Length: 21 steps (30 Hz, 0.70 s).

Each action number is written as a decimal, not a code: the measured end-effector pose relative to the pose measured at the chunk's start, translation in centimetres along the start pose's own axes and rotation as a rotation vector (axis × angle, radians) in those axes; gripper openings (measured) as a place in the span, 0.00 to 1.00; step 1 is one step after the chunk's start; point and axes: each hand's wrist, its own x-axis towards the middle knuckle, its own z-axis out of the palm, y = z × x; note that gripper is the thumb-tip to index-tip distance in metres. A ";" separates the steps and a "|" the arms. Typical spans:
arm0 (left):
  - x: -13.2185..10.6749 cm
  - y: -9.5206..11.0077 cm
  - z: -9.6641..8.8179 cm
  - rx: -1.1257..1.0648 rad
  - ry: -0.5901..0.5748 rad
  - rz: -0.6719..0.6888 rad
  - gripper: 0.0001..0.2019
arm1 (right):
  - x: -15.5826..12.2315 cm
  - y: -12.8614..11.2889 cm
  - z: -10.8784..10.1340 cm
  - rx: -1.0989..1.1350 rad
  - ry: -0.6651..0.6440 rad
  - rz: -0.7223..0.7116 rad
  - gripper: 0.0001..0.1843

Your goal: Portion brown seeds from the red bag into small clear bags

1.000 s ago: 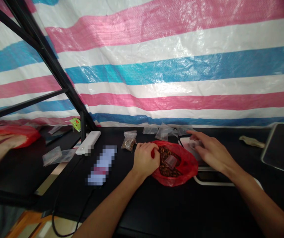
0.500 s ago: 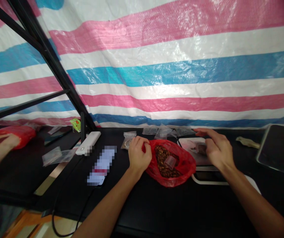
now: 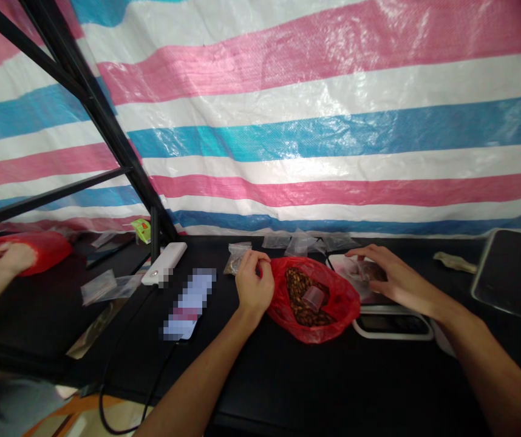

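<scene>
My left hand (image 3: pixel 255 284) is closed at the left rim of a red plastic bag (image 3: pixel 283 315), its fingers curled on the edge. Brown beans or kernels (image 3: pixel 297 285) fill the bag's bottom, and a small clear plastic cup (image 3: pixel 314 298) lies tilted on them. To the right stands a white kitchen scale (image 3: pixel 419 335) with a dark display. A small clear bag (image 3: pixel 361 270) with dark contents rests on its plate. Over it, my right hand (image 3: pixel 392 279) is open, thumb and fingers apart on either side of the small bag; contact is unclear.
Behind my left hand lies a filled zip bag (image 3: pixel 234 262); several clear bags (image 3: pixel 303 243) line the back. A phone (image 3: pixel 190 303), white power bank (image 3: pixel 164 263) and cable are left. A tablet-like panel (image 3: pixel 513 273) is right. Another person's hand (image 3: pixel 12 258) touches a red bag (image 3: pixel 51 252).
My right hand has shifted left over the small bag on the scale, uncovering more of the scale's display. My left hand stays at the red bag's rim.
</scene>
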 end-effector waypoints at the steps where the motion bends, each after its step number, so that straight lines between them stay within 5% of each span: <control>1: 0.0 0.0 0.0 -0.002 0.000 -0.003 0.11 | 0.1 0.0 0.2 -0.020 0.003 0.002 0.31; 7: 0.1 0.0 0.0 -0.021 0.006 -0.008 0.11 | 0.6 -0.9 0.8 0.030 0.124 0.032 0.16; 13: 0.1 -0.1 0.0 -0.015 0.005 -0.017 0.11 | 0.9 -4.4 1.5 0.037 0.175 -0.082 0.29; 21: 0.1 -0.3 0.2 -0.038 0.000 -0.026 0.11 | 1.2 -7.2 4.3 -0.330 0.070 -0.246 0.44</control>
